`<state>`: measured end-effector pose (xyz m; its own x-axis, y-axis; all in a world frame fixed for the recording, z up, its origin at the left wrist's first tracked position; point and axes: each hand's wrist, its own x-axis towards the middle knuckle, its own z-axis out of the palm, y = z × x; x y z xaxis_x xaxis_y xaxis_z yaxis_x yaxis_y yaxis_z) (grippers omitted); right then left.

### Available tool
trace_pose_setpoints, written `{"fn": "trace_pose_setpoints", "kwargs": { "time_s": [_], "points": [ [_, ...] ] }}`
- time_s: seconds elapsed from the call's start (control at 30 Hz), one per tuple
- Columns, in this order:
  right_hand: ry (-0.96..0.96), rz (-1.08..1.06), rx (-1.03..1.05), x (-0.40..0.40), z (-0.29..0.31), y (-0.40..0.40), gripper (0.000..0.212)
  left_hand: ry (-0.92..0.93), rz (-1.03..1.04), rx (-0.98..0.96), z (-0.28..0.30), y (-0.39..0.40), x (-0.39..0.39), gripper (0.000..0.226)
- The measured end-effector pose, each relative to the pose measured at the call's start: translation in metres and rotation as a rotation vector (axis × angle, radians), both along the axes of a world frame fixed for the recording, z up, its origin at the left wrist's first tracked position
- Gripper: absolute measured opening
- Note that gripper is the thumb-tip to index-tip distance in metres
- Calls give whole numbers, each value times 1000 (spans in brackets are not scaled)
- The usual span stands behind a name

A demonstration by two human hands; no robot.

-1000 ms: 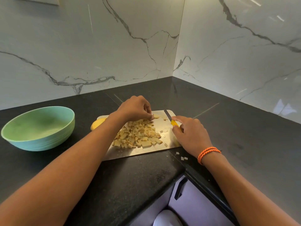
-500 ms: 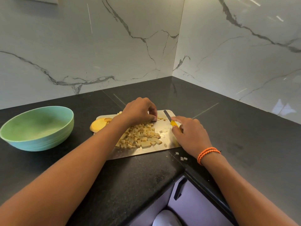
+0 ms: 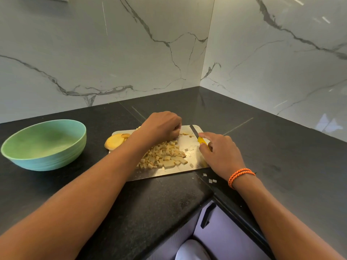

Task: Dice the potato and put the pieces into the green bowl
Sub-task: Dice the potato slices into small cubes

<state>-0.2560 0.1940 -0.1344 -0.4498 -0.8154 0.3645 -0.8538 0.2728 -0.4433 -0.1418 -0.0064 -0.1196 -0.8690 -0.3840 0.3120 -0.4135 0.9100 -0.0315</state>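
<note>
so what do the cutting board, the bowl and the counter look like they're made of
Cutting board: probably steel, a thin pale sheet with a dull sheen and mirror-like near edge. Green bowl: matte with faint ridges round its wall, maybe plastic or a fibre composite; hard to tell. Counter: dark speckled polished stone, likely granite, reflecting the wall.
</note>
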Motion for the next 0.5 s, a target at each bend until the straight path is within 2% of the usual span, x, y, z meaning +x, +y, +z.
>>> {"fn": "trace_pose_setpoints", "kwargs": {
  "time_s": [0.2, 0.4, 0.5],
  "points": [
    [-7, -1, -7, 1, 0, -2, 42, 206, 89, -66, -2, 4, -9, 18],
    [3, -15, -8, 0, 1, -3, 43, 145, 94, 40, -7, 9, -16, 10],
    [-3, -16, -11, 1, 0, -3, 42, 198, 112, 98, -6, 4, -12, 7]
  ]
}}
